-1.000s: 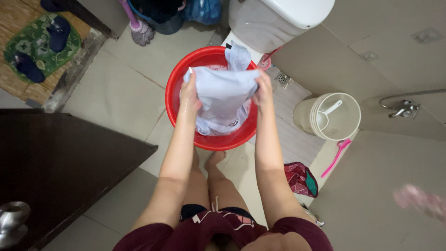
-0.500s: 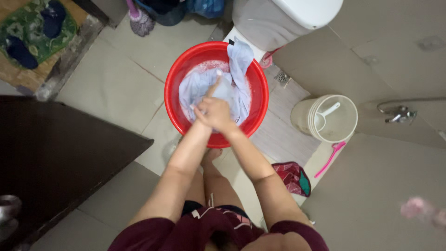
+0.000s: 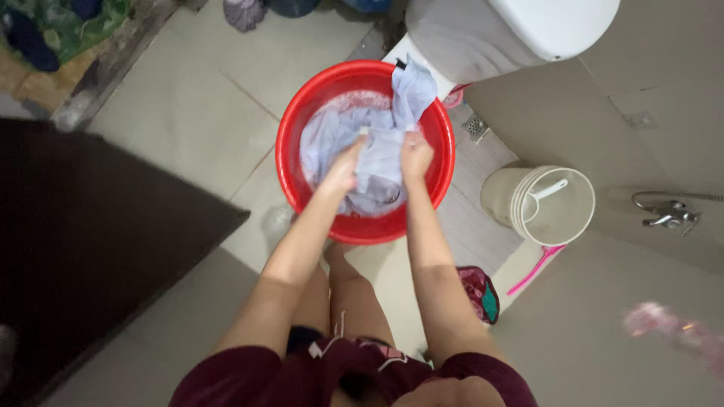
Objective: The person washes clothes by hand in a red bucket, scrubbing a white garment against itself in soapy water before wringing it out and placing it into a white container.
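I have both hands down in the red basin (image 3: pixel 290 162) on the tiled floor. My left hand (image 3: pixel 344 167) and my right hand (image 3: pixel 415 154) are each closed on the pale blue garment (image 3: pixel 377 162), bunching the wet cloth between them, while one end of it drapes over the far rim. A white bucket (image 3: pixel 573 226) with a scoop inside stands to my right, near a pink brush (image 3: pixel 534 270).

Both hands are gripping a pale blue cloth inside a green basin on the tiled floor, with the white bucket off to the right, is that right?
Not quite: the basin is red, not green, as the head view shows. The rest holds: the left hand and the right hand grip the pale blue cloth inside it on the tiled floor, with the white bucket to the right.
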